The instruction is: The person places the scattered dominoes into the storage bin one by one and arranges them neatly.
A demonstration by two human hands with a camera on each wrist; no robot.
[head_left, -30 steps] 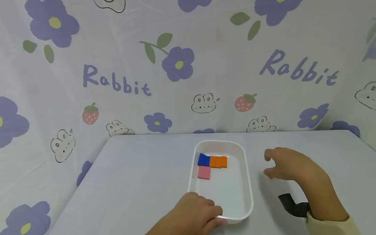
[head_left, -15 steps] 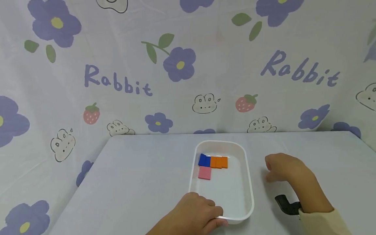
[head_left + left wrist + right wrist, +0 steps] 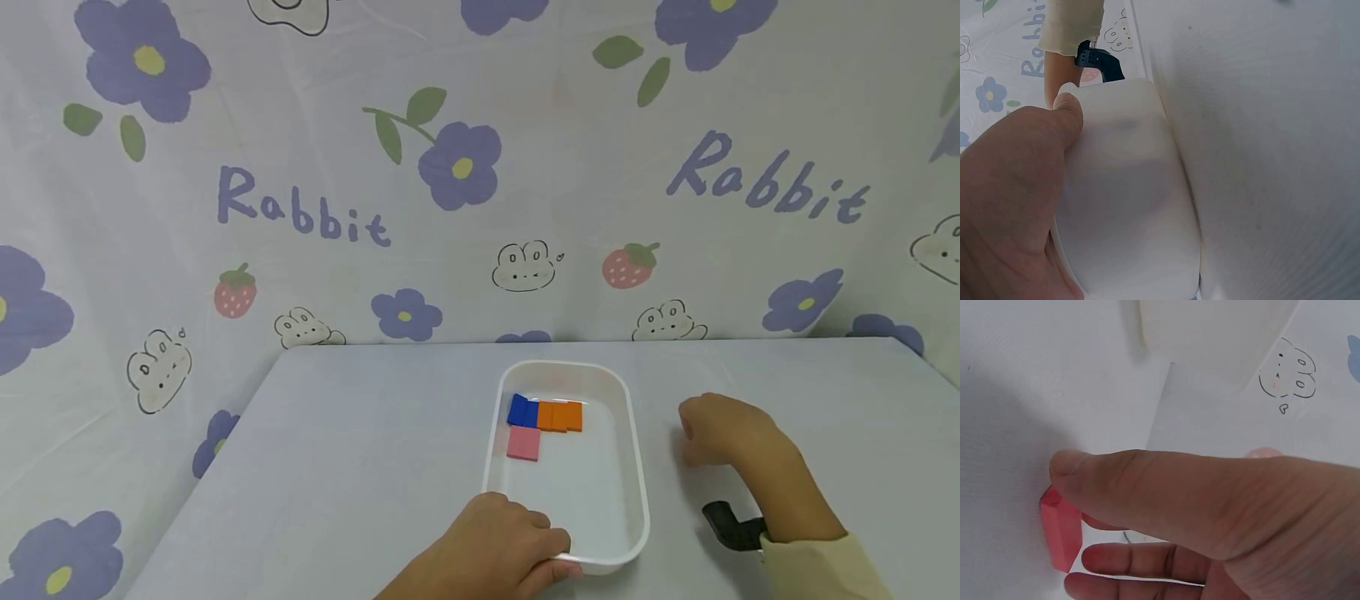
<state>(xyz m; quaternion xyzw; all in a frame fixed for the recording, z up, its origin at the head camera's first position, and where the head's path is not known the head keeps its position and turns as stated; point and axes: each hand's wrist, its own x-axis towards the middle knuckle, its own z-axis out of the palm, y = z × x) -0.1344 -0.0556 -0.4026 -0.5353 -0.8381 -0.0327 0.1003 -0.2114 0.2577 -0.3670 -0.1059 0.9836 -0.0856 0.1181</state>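
My left hand (image 3: 495, 546) grips the near rim of a white plastic tray (image 3: 638, 467), thumb outside and fingers over the edge. In the left wrist view, the thumb lies along the top of the tray's outer wall (image 3: 1129, 200). Inside the tray are two blue blocks (image 3: 522, 411), several orange blocks (image 3: 559, 416) and a pink block (image 3: 523, 443). Right of the tray, low at the table, my right hand (image 3: 731, 429) pinches another small pink block (image 3: 1062, 532) with thumb and forefinger. The head view hides this block behind the hand; the forefinger is mostly behind the thumb.
The white table (image 3: 360, 467) runs back to a patterned curtain (image 3: 570, 167) with flowers and rabbits. A black wrist mount (image 3: 733, 527) juts from the right wrist, above the table. Tray walls stand between the right hand and the blocks inside.
My right hand has come down toward the table, and its parted thumb and fingers have closed together on the pink block. My left hand and the tray have stayed in place.
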